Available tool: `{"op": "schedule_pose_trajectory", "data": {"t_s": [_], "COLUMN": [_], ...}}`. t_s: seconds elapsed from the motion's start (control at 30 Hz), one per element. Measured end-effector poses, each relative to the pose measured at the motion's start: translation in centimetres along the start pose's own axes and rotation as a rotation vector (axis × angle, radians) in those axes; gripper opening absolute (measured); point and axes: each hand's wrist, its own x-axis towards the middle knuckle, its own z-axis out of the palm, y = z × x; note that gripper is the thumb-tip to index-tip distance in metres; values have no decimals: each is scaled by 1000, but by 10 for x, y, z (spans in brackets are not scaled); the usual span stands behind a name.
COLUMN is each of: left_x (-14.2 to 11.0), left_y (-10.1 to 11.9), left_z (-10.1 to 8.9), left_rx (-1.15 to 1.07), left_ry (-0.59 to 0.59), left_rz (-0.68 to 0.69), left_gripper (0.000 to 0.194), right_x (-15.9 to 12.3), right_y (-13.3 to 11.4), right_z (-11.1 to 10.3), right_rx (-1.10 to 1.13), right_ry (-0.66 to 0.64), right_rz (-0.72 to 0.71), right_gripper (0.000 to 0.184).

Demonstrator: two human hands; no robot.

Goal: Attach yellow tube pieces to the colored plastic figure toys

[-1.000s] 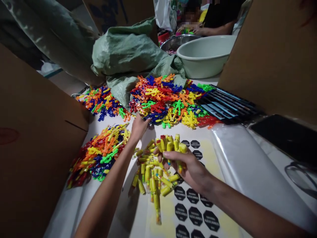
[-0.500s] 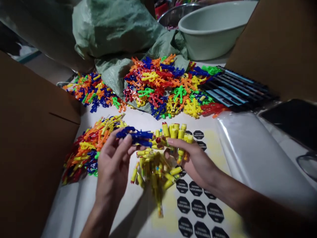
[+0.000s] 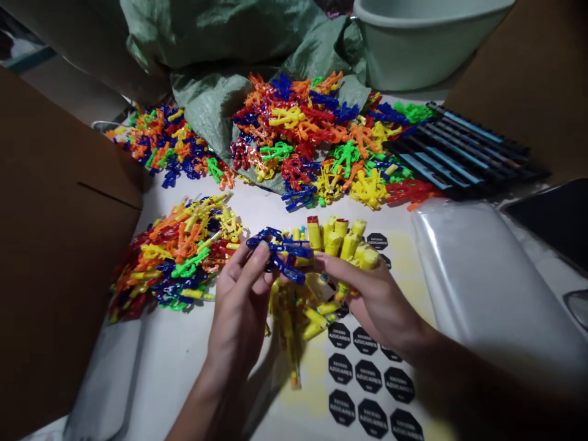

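My left hand pinches a tangle of dark blue plastic figures between thumb and fingers. My right hand grips a bunch of yellow plastic tubes, and the blue figures sit right against it. More yellow tubes lie loose beneath both hands, partly hidden by them. To the left of my left hand is a mixed heap of multicoloured plastic figures. Beyond my hands lie a large heap and a smaller one.
A sheet of black octagonal "Azúcares" stickers lies under my right hand. A rolled clear plastic sheet is on the right, with black-and-blue strips behind it. A green woven sack, pale basin and cardboard flap surround the table.
My left hand has come in from the heap with the blue figures and brought them up to the yellow tubes in my right hand. The view has tilted down.
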Motion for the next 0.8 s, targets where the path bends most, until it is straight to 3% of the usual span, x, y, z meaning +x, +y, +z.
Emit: {"op": "schedule_pose_trajectory", "data": {"t_s": [0.27,0.43,0.5,0.57,0.67,0.77,0.8], "left_x": [4,-4,-9,-11,-3,15,21], "left_y": [-4,-6,-7,-5,14,55,72], "left_z": [-4,-12,-15,-17,-29,-54,-64], "left_rx": [91,554,668,678,602,550,573], "left_ry": [-87,45,51,31,100,322,385], "left_rz": [23,590,654,600,647,857,870], "left_gripper": [35,26,24,23,25,34,37], "right_x": [-2,-3,-3,-1,3,7,7], "right_y": [-1,5,6,5,1,-4,-4], "right_z": [1,0,0,-1,-3,-4,-4], "right_rx": [8,-112,-147,-189,-218,-210,-208], "right_ry": [-2,164,221,285,362,308,267], "right_rz": [-45,-97,-97,-79,-50,-47,-51], "right_gripper": [29,36,39,41,44,37,34]}}
